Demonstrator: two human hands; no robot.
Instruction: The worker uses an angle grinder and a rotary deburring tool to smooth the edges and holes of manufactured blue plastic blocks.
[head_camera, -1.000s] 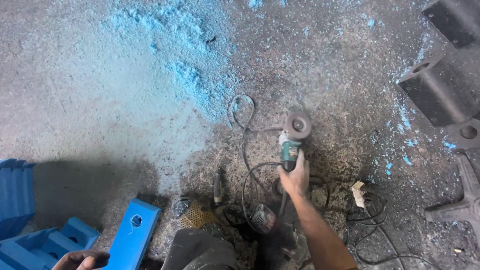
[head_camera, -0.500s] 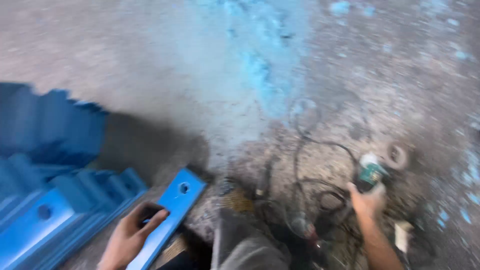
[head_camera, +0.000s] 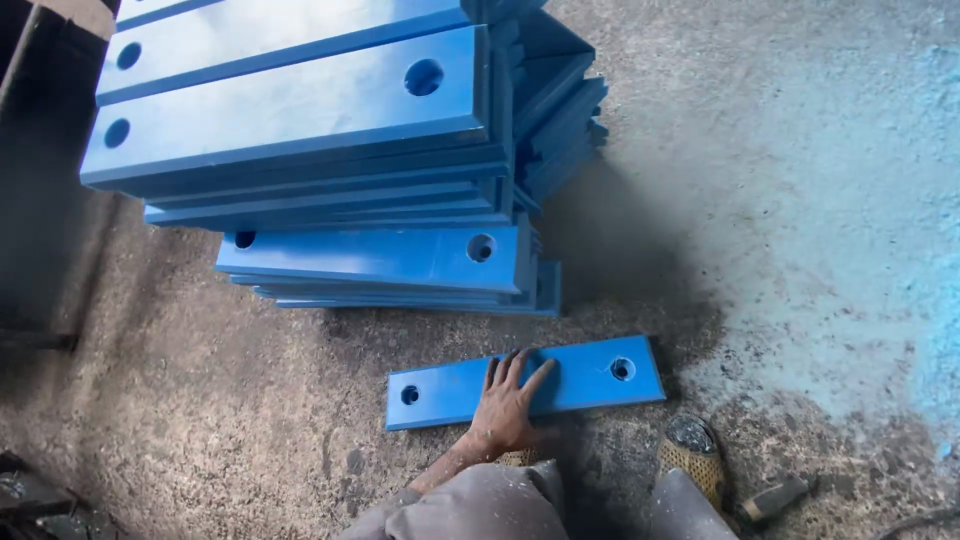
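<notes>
A flat blue plate with a round hole near each end lies on the dusty concrete floor in front of me. My left hand rests palm down on its middle, fingers spread. Behind it stands a tall stack of the same blue plates, several layers high, each with holes at the ends. My right hand is out of view, and so is the angle grinder it held earlier. My grey trouser knee shows at the bottom edge.
A foot in a woven yellow sandal stands at the lower right, with a small dark tool lying beside it. Blue dust covers the floor to the right. A dark metal object sits at the lower left corner.
The view has swung left from the grinder to the stack of blue plates. My left hand now lies flat on the single plate on the floor. The right hand and grinder have left the frame.
</notes>
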